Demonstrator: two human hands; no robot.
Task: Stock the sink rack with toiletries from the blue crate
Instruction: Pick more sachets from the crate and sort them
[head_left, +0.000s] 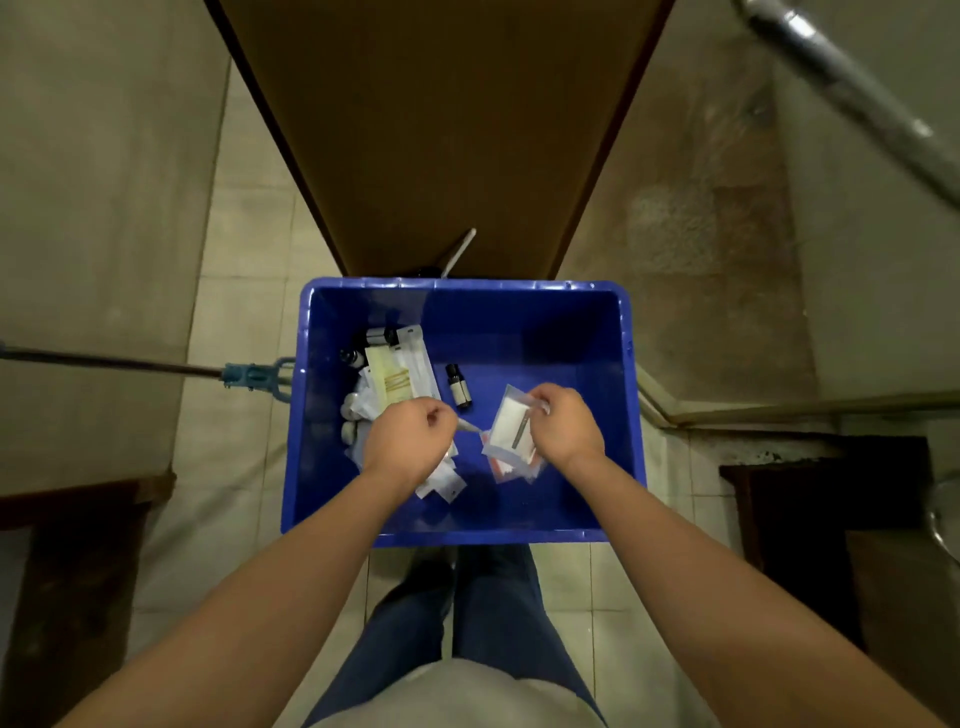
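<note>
blue crate (597, 332) on floor, clear sachets (511, 436) and small dark bottle (458, 385) inside

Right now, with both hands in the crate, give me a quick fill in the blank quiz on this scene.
The toiletries lie in a ___ crate.
The small dark bottle lies to the ___ of the clear packet.
That packet is pinched by the person's ___.
A thin sachet sticks out of the person's curled ___.
Missing: blue; left; right hand; left hand.
</note>
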